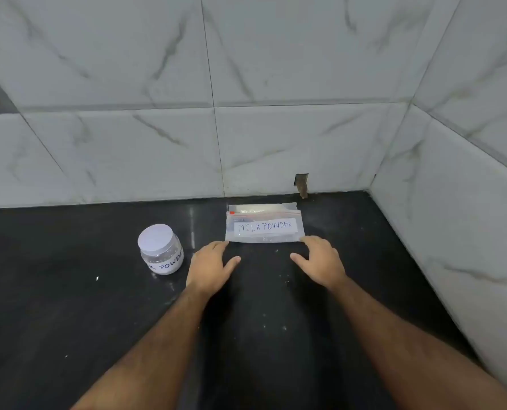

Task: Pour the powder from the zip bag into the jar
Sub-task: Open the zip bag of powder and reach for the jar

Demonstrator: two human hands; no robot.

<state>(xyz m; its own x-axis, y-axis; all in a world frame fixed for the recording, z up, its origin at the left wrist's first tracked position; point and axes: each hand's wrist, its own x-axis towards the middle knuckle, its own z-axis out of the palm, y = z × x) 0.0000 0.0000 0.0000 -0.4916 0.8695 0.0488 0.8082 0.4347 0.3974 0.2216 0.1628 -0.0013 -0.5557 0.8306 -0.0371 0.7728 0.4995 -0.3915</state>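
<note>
Zip bag (264, 224) lies flat on the black bench (68, 306), close to the rear wall, label reading "MILK POWDER" facing up, white powder (261, 208) gathered along its far edge. Left hand (209, 266) rests palm down at the bag's 7 o'clock corner, fingers straight, tips touching or just short of the near edge; gripping nothing. Right hand (320, 261) sits likewise at the 5 o'clock corner, fingers relaxed, thumb spread inward, gripping nothing. Jar (161, 250) stands upright at 9 o'clock from the bag, beside the left hand, white lid (155, 237) on, handwritten label partly readable. White specks (284, 281) scattered on the bench near the hands. Marble-patterned tiled walls (275, 84) behind and at 3 o'clock.
</note>
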